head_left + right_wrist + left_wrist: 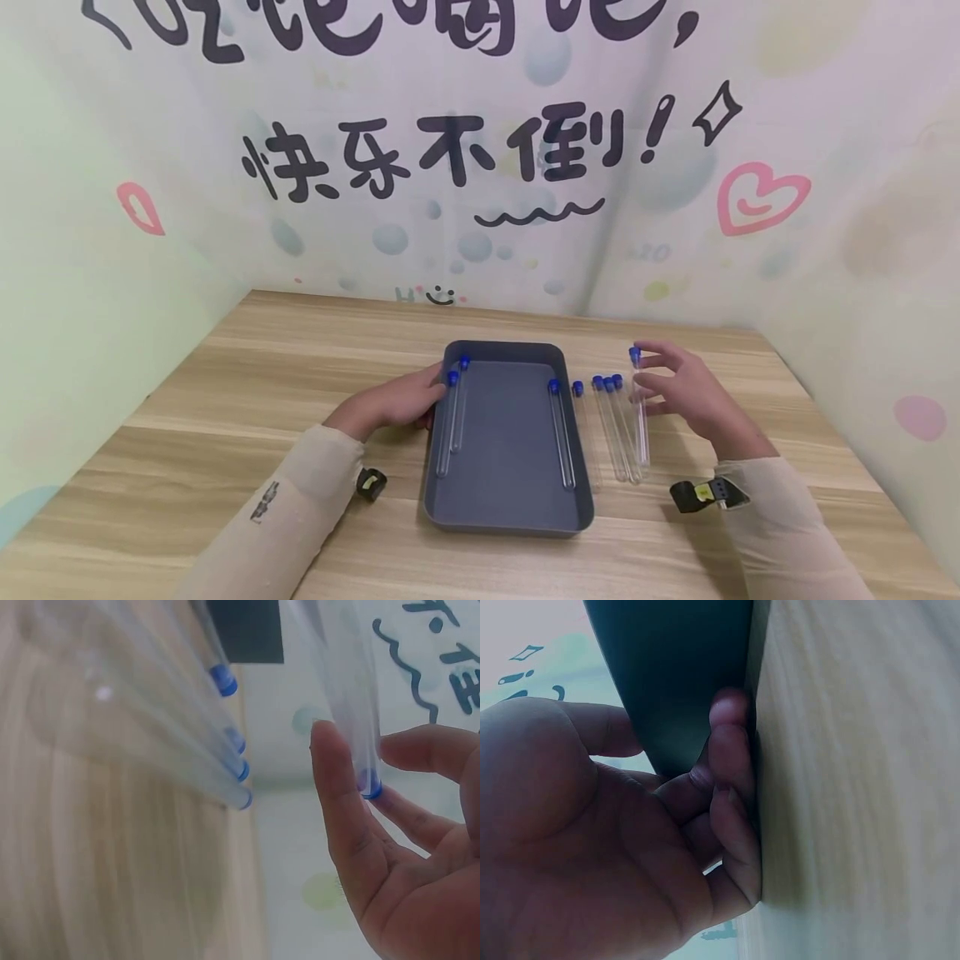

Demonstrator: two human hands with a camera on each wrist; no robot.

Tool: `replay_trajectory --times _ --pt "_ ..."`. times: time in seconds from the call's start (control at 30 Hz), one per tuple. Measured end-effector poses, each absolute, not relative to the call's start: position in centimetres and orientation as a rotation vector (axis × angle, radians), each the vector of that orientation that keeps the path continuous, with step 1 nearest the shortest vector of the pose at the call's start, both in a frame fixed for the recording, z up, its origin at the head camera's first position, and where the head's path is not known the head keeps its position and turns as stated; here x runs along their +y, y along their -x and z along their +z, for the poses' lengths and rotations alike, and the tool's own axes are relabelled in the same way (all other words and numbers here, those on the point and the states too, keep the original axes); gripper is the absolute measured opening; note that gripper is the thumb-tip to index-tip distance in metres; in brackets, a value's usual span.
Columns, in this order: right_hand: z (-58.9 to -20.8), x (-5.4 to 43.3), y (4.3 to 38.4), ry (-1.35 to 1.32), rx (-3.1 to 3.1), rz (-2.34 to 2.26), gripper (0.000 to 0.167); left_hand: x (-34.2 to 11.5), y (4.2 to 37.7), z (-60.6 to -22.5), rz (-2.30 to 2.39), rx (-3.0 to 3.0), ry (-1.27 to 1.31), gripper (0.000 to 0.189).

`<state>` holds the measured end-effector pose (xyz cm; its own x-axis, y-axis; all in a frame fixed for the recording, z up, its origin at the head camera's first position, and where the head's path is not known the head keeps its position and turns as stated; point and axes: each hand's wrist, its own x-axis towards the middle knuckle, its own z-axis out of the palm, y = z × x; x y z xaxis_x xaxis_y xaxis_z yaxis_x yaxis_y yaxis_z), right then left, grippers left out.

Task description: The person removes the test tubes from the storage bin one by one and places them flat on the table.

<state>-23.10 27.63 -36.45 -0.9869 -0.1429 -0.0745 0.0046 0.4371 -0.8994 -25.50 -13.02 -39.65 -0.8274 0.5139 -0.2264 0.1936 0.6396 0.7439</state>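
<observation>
My right hand pinches a clear test tube near its blue cap. In the right wrist view the thumb and a finger lie on either side of this tube, which stands off the table. Left of it several capped test tubes lie on the wood. A grey tray holds three more: two test tubes at its left side and a test tube at its right. My left hand grips the tray's left side, thumb at the rim; its fingers curl against the tray's outside near the table.
The light wood table extends on both sides of the tray. Behind it hangs a white printed cloth with dark lettering. A dark strap with a small device is at the left wrist, another strap at the right.
</observation>
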Motion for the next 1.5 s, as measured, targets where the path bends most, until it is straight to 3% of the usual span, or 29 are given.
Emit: replay_trajectory --times 0.53,1.5 --pt "-38.5 30.3 24.3 0.047 2.494 -1.521 0.064 -13.0 25.4 -39.6 1.007 2.459 -0.57 0.057" --pt "-39.7 30.2 24.5 0.057 2.574 -1.309 0.06 -13.1 25.5 -39.8 1.035 2.446 -0.59 0.056"
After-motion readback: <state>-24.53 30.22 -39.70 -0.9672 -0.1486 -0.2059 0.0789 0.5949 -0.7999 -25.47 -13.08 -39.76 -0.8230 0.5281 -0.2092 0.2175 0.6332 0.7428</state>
